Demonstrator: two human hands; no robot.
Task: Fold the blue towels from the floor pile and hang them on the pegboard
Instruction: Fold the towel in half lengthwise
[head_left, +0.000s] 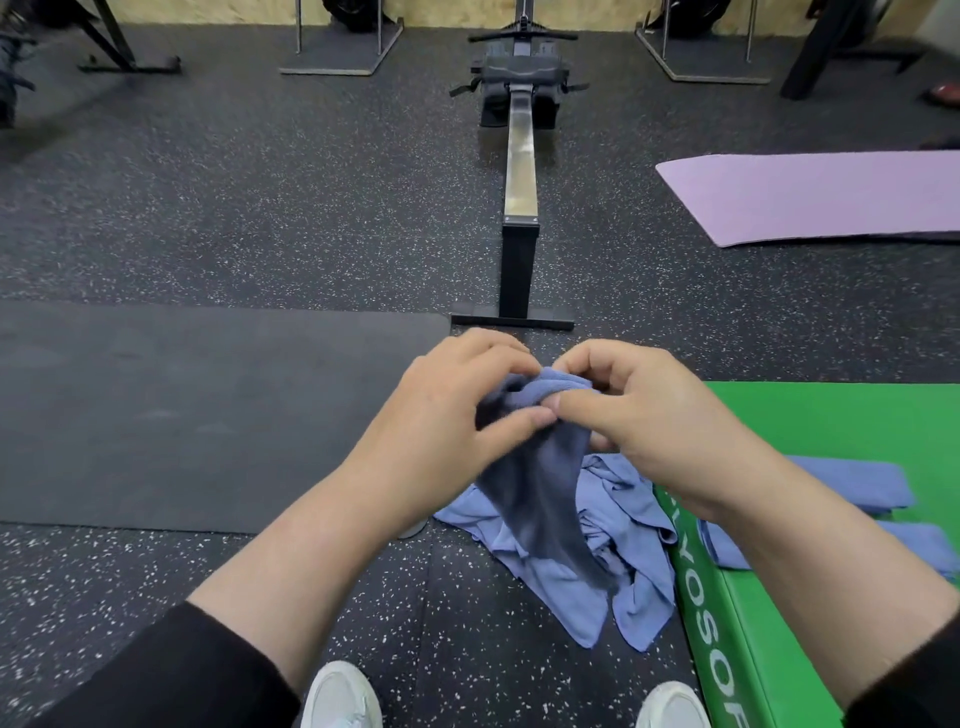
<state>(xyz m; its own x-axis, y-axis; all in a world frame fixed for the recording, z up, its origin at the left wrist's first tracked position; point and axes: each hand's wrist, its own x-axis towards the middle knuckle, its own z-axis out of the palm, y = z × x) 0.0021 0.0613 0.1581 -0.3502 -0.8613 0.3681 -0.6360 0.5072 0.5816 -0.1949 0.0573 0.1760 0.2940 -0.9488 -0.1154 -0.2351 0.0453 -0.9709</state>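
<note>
Seen from the head camera, a blue towel (540, 467) is held up over the speckled gym floor (260, 234), pinched at its bunched top edge by the left hand (452, 410) and the right hand (639, 410), thumbs pressed against curled fingers on the cloth. The towel hangs limp and twisted, its lower end trailing onto the floor pile (618, 566) of crumpled lighter-blue towels just beside the near left edge of the green mat (831, 426). Two folded towels (857, 486) are laid flat on that mat. The step in hand is judged to be the finding of corners: the top hem is best worked apart along its edge until the cloth is spread square, and lifted clear of the pile before any fold is made. A rowing machine (519, 171) is set ahead; the pegboard is not in view
</note>
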